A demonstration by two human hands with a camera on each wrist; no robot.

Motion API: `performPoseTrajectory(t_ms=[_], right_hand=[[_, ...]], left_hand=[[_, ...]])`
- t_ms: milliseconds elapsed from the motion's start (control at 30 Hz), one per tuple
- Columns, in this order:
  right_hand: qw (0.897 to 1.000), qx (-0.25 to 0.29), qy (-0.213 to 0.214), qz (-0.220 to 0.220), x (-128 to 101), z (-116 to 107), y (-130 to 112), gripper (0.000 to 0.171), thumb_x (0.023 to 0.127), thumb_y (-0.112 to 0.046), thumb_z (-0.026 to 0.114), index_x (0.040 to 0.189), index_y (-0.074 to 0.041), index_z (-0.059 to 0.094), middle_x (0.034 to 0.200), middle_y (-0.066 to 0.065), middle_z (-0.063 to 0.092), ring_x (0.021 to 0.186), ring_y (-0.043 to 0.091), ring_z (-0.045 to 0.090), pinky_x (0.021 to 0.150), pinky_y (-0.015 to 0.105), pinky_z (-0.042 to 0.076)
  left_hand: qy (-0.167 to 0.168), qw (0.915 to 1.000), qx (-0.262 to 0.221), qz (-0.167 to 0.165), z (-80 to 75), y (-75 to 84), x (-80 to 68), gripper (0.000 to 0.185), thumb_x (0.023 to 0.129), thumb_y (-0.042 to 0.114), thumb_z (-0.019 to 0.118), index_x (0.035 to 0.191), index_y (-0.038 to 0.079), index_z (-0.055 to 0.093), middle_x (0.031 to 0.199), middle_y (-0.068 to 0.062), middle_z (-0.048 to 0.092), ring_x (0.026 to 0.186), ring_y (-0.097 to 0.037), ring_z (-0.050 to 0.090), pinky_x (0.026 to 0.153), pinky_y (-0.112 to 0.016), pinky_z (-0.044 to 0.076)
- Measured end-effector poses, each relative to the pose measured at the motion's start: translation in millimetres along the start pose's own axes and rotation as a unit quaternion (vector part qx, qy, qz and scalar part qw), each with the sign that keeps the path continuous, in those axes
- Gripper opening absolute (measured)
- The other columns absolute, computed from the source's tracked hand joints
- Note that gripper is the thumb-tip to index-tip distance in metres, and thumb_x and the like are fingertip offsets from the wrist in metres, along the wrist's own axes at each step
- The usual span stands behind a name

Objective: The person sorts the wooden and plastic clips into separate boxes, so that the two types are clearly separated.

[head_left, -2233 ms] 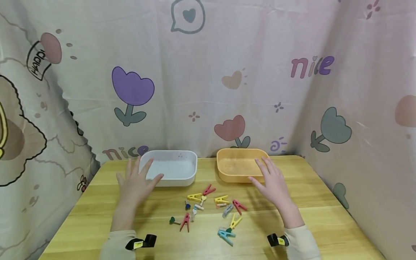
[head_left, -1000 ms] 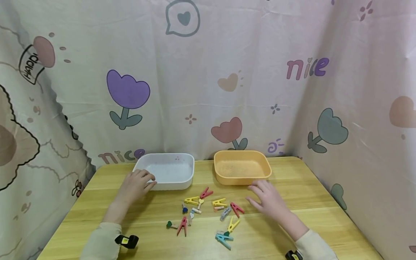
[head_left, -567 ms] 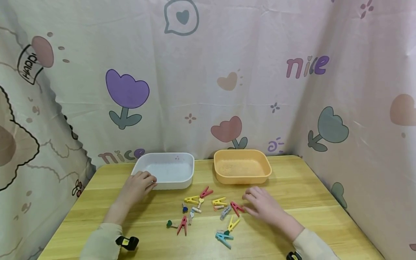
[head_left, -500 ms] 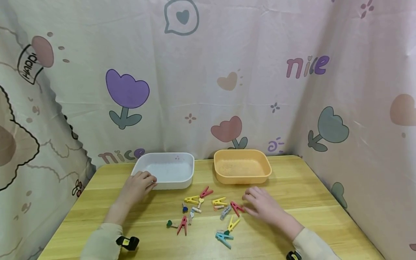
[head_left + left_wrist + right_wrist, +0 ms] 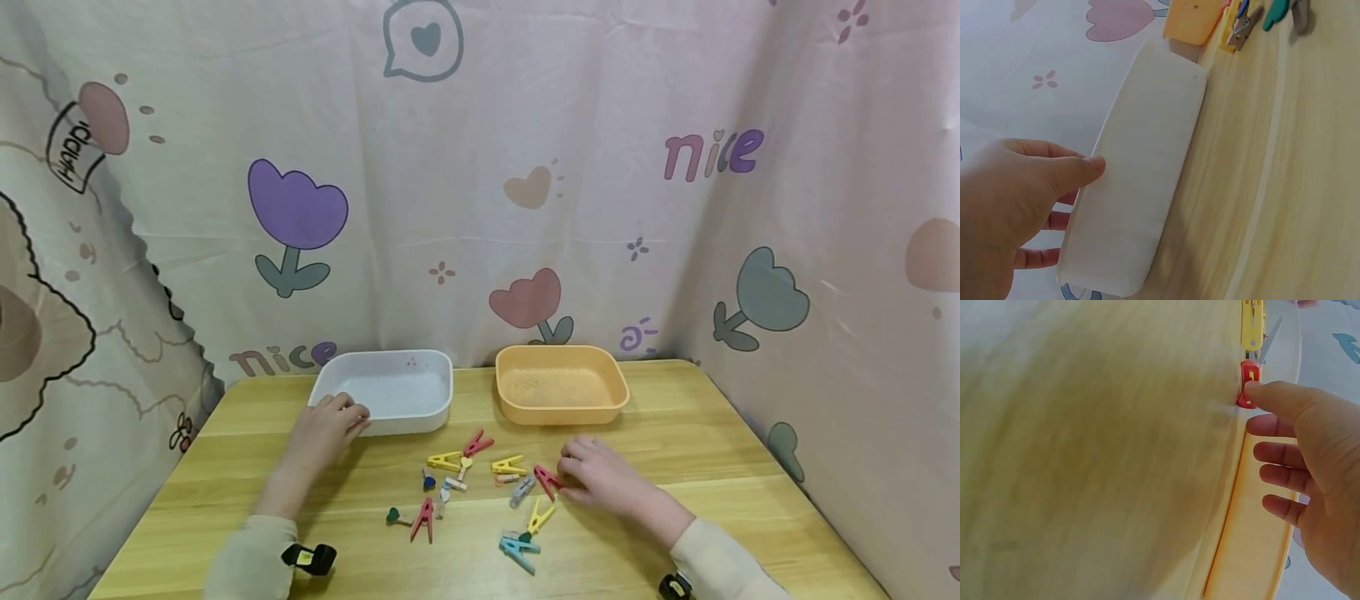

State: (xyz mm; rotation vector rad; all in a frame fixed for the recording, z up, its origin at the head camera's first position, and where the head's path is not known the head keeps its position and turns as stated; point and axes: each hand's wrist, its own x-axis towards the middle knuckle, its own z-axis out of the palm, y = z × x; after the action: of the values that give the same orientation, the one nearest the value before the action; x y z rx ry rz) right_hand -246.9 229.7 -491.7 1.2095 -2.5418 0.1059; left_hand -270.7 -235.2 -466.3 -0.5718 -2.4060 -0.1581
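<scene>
At the left, my left hand (image 5: 327, 429) grips the near rim of the white tray (image 5: 438, 419). In the left wrist view its thumb lies on the outer wall and its other fingers pass behind the rim. My right hand (image 5: 600, 477) is low over the table, its fingers loosely bent at the red clothespin (image 5: 545, 477) on the right. In the right wrist view the thumb tip overlaps that red clothespin (image 5: 1249, 370), while the index fingertip shows just apart from it. The clothespin lies on the table, partly hidden by the thumb.
Several clothespins lie scattered in the middle, among them a yellow one (image 5: 507, 464), a blue one (image 5: 519, 552) and another red one (image 5: 423, 521). Small wooden clips with decorated heads lie among them. Behind the right hand stands a yellow tray (image 5: 562, 414). A printed curtain (image 5: 465, 208) hangs behind the table.
From raised and spread, my left hand has come down onto the white tray's rim. My right hand has moved down and left from the yellow tray to the red clothespin.
</scene>
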Motion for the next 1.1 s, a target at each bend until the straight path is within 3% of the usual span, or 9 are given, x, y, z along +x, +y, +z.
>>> performPoseTrajectory(t_ms=[200,533,1100], right_hand=[[1.000,0.002,0.001,-0.004,1,2,-2,0.017,0.078,-0.031,0.079,0.081,-0.023,0.064,0.094,-0.007,0.056,0.089,0.011,0.051,0.076,0.030,0.042],[1.000,0.006,0.006,0.002,4,2,-6,0.016,0.077,-0.022,0.080,0.077,-0.021,0.064,0.093,-0.006,0.057,0.088,0.012,0.051,0.075,0.030,0.043],[0.999,-0.003,0.041,0.018,11,-5,2,0.013,0.079,-0.016,0.078,0.080,-0.018,0.065,0.093,-0.005,0.056,0.088,0.014,0.050,0.077,0.033,0.042]], left_hand=[[-0.006,0.9999,0.000,-0.012,0.4,6.1,0.5,0.010,0.079,0.019,0.079,0.086,0.020,0.072,0.080,0.001,0.060,0.072,-0.020,0.057,0.055,-0.035,0.044],[-0.060,0.9970,-0.013,-0.048,-0.4,14.6,-1.0,0.012,0.083,0.016,0.075,0.094,0.022,0.074,0.086,0.001,0.061,0.077,-0.020,0.058,0.059,-0.036,0.045],[-0.069,0.9963,-0.005,-0.051,7.2,22.7,2.9,0.015,0.085,0.016,0.074,0.098,0.024,0.073,0.090,0.002,0.062,0.081,-0.019,0.058,0.061,-0.035,0.046]])
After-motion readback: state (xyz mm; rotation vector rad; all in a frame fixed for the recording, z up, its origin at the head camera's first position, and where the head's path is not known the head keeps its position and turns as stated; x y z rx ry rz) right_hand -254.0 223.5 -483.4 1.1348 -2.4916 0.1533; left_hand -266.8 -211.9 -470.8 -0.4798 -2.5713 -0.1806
